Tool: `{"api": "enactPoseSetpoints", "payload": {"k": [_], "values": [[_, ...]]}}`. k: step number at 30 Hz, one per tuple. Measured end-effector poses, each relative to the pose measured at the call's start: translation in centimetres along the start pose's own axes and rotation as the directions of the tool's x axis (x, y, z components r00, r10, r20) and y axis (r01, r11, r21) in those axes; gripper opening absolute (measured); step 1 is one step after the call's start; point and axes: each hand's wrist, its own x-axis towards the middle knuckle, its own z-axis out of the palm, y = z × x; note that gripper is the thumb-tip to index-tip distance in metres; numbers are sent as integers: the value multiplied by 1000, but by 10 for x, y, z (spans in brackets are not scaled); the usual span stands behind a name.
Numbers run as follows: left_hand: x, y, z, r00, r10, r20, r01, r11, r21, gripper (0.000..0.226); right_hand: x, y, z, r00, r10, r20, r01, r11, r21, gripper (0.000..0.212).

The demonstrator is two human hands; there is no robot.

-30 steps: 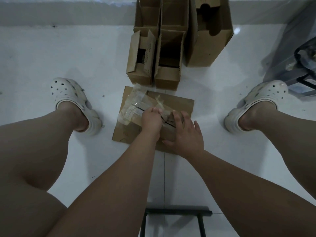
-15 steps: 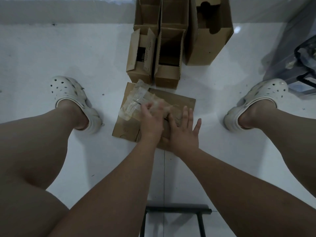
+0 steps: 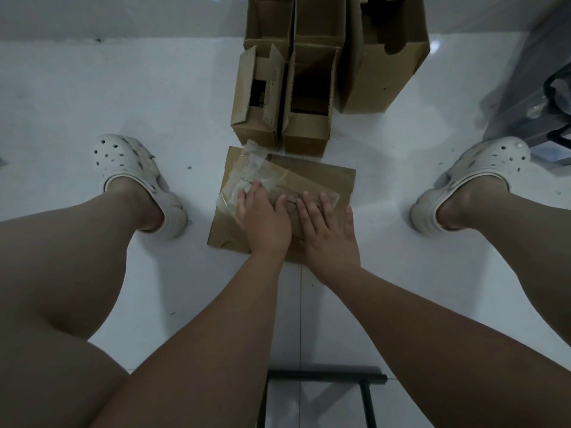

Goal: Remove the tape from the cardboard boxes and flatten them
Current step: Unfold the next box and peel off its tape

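The left hand (image 3: 262, 220) and right hand (image 3: 330, 239) press flat, fingers straight, on the flattened box (image 3: 333, 180) — gripping nothing. The crumpled tape (image 3: 247, 168) lies at 11 o'clock from the left hand, the nearer one.

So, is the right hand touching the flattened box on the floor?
Touching. The head view shows the right hand lying palm-down with straight fingers on the flattened box, no gap visible, beside the left hand.
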Motion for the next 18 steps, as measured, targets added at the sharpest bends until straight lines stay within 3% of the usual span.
{"api": "enactPoseSetpoints", "payload": {"k": [5, 9, 12, 15, 18], "values": [[1, -2, -3, 997, 2, 78, -5, 999, 46, 46, -2, 0, -2, 999, -20, -37, 20, 1000, -12, 73], [6, 0, -14, 996, 83, -34, -76, 980, 182, 24, -3, -1, -2, 999, -26, -40, 25, 1000, -14, 71], [11, -3, -22, 993, 79, -90, -60, 978, 202, 26, -5, 1, -3, 999, -25, -32, 25, 1000, -16, 71], [19, -6, -26, 981, -27, -190, 52, 990, 128, 23, -7, 4, -4, 999, -34, -30, 34, 999, -1, 70], [24, -12, -27, 977, -154, -150, 151, 988, -33, 23, -6, 5, -5, 999, -27, -28, 27, 999, -21, 71]]}}
